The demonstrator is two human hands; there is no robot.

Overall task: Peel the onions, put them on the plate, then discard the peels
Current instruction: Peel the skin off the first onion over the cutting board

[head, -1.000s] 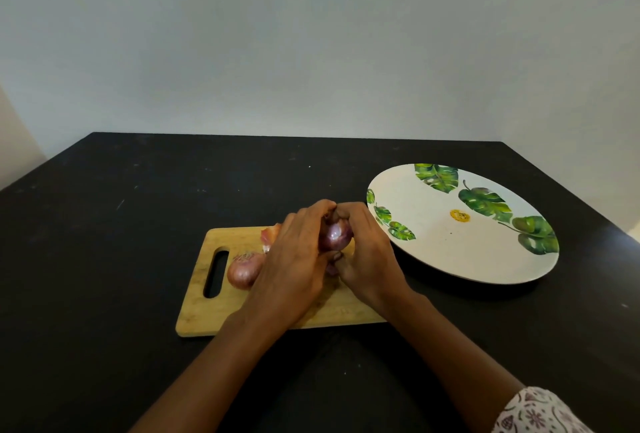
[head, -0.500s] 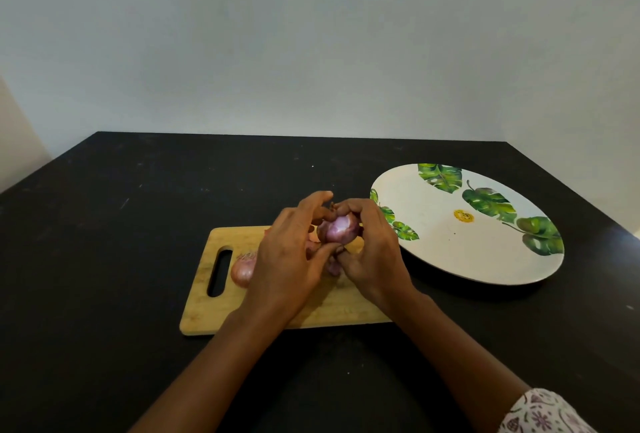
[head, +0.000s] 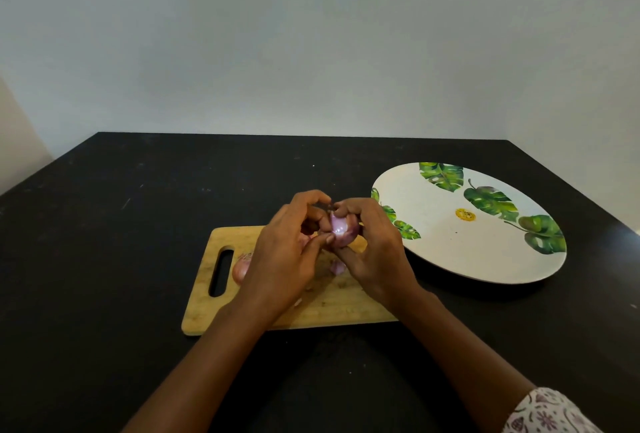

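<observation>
Black tabletop [head: 104, 259] ran back to a pale bare wall, with a wooden cutting board [head: 204, 294] lying under both hands. Above the board, the left hand [head: 284, 259] and the right hand [head: 377, 249] met around one onion [head: 343, 230], each with fingers curled onto it and pinching it from its own side. Only the onion's glossy purple face showed between the thumbs. Fingertips covered its top and bottom, so root and tip could not be told apart; the visible part looked taller than wide, suggesting a roughly upright long axis. A second onion [head: 241, 268] lay on the board just left of the left hand, mostly hidden behind it. A small purple peel scrap [head: 337, 267] sat on the board below the hands. Right of the right hand was a leaf-printed plate [head: 450, 252]. A patterned sleeve [head: 550, 412] was cut off at the frame's corner.
</observation>
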